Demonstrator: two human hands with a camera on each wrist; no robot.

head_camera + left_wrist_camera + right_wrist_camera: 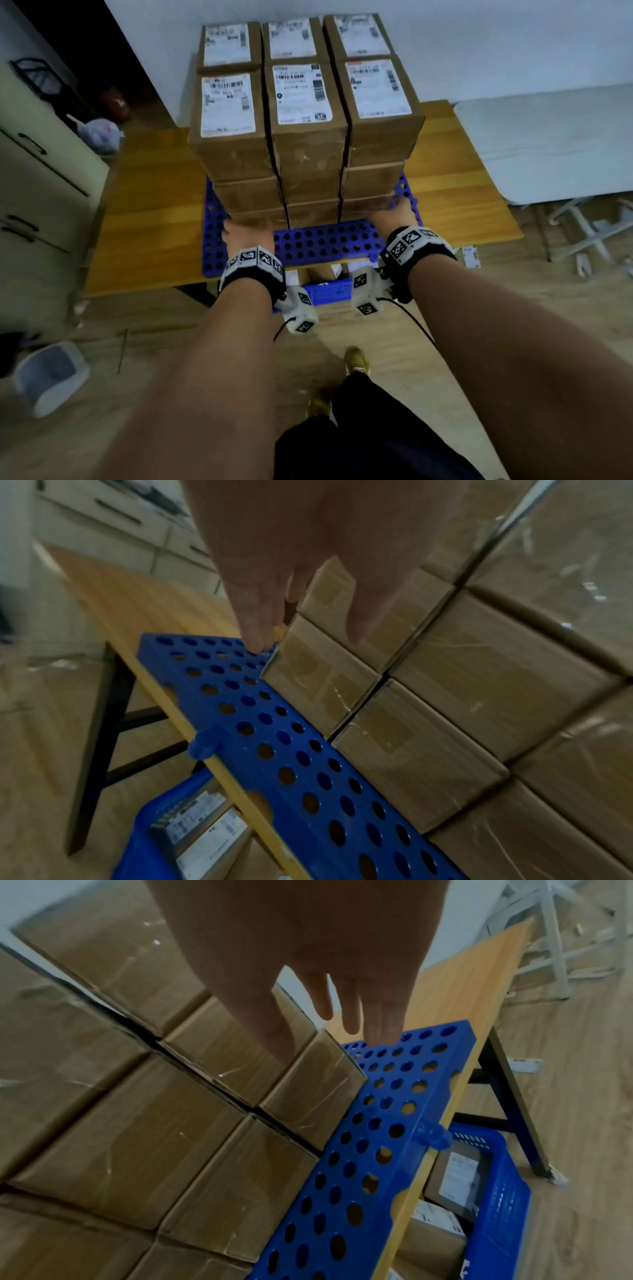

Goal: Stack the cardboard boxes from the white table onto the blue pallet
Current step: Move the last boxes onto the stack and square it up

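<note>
A tall stack of taped cardboard boxes [305, 137] with white labels on top stands on the blue perforated pallet [325, 240], three columns wide. My left hand [239, 229] is at the stack's lower left front corner. In the left wrist view that hand [304, 631] has its thumb on a box's front face and straight fingers [255, 631] along the left side. My right hand [397, 209] is at the lower right front corner. In the right wrist view my hand [332, 1047] lays its thumb on the front face, with straight fingers past the corner above the pallet [377, 1137].
The pallet lies on a wooden table [147, 205]. Under that table's front edge sits a blue basket [496, 1191] with labelled parcels. A white table [548, 137] stands at the right, a cream cabinet [41, 171] at the left, and a white bin [51, 377] on the floor.
</note>
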